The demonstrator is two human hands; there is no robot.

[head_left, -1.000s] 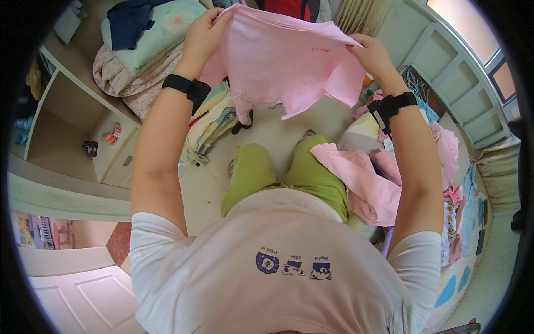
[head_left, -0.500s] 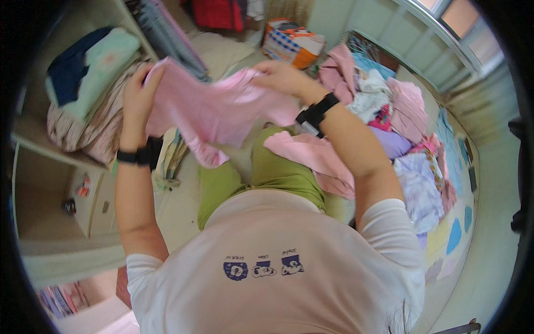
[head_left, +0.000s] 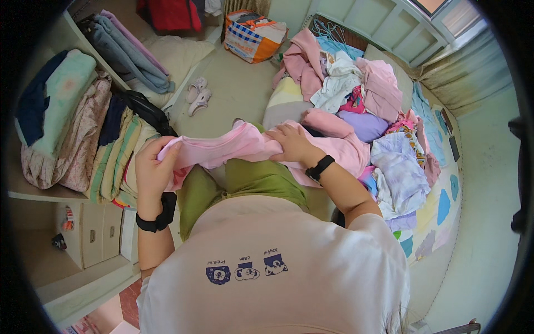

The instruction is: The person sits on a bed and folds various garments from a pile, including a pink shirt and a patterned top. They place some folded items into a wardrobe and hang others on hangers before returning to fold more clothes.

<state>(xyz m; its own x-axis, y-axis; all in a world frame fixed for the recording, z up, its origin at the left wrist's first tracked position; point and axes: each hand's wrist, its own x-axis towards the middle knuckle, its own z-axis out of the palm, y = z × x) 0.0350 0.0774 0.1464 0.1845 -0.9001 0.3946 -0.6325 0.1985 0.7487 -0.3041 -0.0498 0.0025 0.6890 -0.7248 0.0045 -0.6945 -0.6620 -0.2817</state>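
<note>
A light pink garment stretches across my lap between both hands; its exact kind cannot be made out. My left hand is closed on its left end, the thumb lying on top of the cloth. The other end is under the curled fingers of my right hand. More pink clothing lies beside and beneath my right wrist, at the edge of the bed. My green trousers show below the garment.
Right of me, a heap of clothes covers part of the bed. A wardrobe on the left holds folded bedding and a black bag. Ahead on the floor stand pale clogs and an orange checked bag.
Both hands have come down toward my lap, lowering the pink garment, which hung raised and spread before. My view has turned slightly to the right.
</note>
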